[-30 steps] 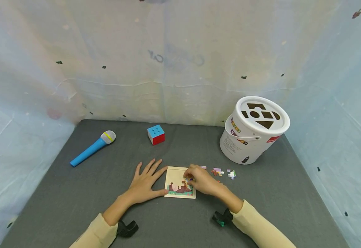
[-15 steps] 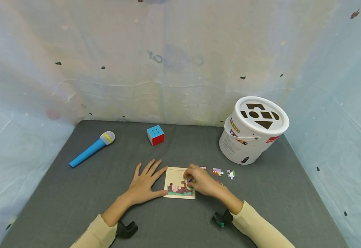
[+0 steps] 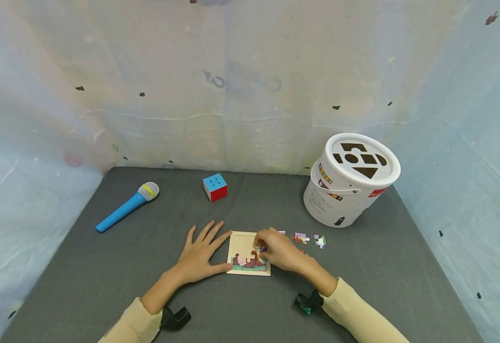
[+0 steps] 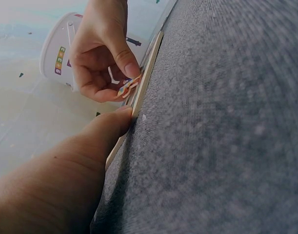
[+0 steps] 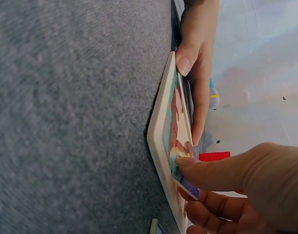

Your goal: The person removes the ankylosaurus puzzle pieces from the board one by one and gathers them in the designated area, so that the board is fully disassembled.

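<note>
A small square wooden puzzle board [image 3: 243,234] lies on the grey table, its lower rows filled with picture pieces and its upper part bare wood. My left hand [image 3: 200,257] rests flat with fingers spread, thumb and index finger touching the board's left edge. Over the board's right side, my right hand [image 3: 277,248] pinches a colourful jigsaw piece [image 5: 187,184] between thumb and fingers. In the right wrist view that piece is tilted, close over the filled area. The left wrist view shows the same piece [image 4: 129,87] near the board's rim, partly hidden by fingers.
Loose jigsaw pieces [image 3: 301,237] lie right of the board, one more piece [image 3: 320,241] beyond them. A white lidded bucket [image 3: 348,186] with shape holes stands at the back right. A puzzle cube [image 3: 216,186] sits behind the board, and a blue toy microphone [image 3: 127,207] lies at left.
Both hands and the board stay almost in place. The right hand keeps hold of the jigsaw piece over the board's right side, with only a slight shift in the fingers.
</note>
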A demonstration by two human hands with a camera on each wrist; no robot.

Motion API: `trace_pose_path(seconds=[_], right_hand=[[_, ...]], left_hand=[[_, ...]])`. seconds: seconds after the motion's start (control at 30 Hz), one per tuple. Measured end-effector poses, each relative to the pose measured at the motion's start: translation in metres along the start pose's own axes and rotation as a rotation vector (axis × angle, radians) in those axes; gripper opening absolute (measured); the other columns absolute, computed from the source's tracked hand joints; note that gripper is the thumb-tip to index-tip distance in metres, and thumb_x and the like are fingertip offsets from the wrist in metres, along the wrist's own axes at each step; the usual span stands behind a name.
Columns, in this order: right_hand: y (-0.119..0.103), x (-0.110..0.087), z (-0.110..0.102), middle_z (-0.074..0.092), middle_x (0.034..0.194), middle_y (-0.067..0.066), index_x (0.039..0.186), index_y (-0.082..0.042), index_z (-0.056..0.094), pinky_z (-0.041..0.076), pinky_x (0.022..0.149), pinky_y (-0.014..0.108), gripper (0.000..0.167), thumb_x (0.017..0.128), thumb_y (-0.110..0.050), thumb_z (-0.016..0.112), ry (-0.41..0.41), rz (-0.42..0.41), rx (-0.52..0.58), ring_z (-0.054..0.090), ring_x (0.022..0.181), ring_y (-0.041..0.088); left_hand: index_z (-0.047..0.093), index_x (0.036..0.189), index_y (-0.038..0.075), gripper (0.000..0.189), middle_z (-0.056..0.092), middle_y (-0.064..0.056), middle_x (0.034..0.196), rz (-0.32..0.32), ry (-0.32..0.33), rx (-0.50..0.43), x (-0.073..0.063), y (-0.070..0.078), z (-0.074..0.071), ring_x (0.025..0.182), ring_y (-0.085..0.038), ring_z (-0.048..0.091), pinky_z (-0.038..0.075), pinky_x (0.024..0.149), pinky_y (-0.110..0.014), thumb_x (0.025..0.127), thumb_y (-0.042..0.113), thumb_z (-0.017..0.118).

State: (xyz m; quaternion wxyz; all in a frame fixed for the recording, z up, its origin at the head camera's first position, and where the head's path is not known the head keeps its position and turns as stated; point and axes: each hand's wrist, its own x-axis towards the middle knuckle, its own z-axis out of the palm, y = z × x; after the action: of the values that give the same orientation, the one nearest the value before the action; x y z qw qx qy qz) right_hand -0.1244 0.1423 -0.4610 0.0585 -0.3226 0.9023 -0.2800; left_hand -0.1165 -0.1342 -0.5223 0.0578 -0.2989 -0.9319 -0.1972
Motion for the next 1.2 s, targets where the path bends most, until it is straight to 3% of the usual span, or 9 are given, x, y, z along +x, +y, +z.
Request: trace_pose_path(seconds=[0.37, 0.57, 0.73, 1.2], right_hand=[[0.0012, -0.0018, -0.0026, 0.058, 0.080, -0.002, 0.094, -0.007, 0.066, 0.044, 0.062, 0.024, 0.012, 0.090, 0.003, 0.071, 0.045, -0.017, 0.107, 0.049, 0.070, 0.008], [0.0017, -0.0027, -0.0045, 0.060, 0.079, 0.000, 0.099, -0.005, 0.068, 0.045, 0.062, 0.024, 0.010, 0.091, 0.001, 0.070, 0.034, -0.026, 0.174, 0.050, 0.069, 0.006], [0.0039, -0.0031, -0.0035, 0.060, 0.081, -0.002, 0.103, -0.004, 0.071, 0.046, 0.063, 0.023, 0.012, 0.091, -0.001, 0.070, 0.027, -0.038, 0.168, 0.052, 0.070, 0.005], [0.0046, -0.0049, 0.0005, 0.063, 0.084, -0.004, 0.098, -0.007, 0.073, 0.048, 0.065, 0.024, 0.012, 0.089, 0.001, 0.072, 0.049, -0.044, 0.163, 0.054, 0.073, 0.005]], left_hand=[[0.037, 0.156, 0.023, 0.090, 0.026, -0.010, 0.163, -0.013, -0.010, -0.002, 0.0006, 0.0020, -0.0023, 0.150, -0.037, 0.019, 0.004, 0.110, -0.071, 0.084, 0.071, 0.061], [0.037, 0.156, 0.024, 0.090, 0.026, -0.009, 0.163, -0.017, -0.015, 0.002, 0.0003, 0.0016, -0.0011, 0.150, -0.036, 0.018, 0.003, 0.110, -0.070, 0.084, 0.073, 0.060], [0.037, 0.156, 0.023, 0.090, 0.027, -0.010, 0.163, -0.010, -0.010, 0.004, 0.0004, 0.0012, -0.0006, 0.149, -0.037, 0.019, 0.004, 0.110, -0.070, 0.084, 0.073, 0.060], [0.040, 0.155, 0.022, 0.090, 0.029, -0.011, 0.162, -0.004, 0.007, 0.006, -0.0002, 0.0012, -0.0002, 0.149, -0.038, 0.021, 0.006, 0.110, -0.071, 0.084, 0.072, 0.060]])
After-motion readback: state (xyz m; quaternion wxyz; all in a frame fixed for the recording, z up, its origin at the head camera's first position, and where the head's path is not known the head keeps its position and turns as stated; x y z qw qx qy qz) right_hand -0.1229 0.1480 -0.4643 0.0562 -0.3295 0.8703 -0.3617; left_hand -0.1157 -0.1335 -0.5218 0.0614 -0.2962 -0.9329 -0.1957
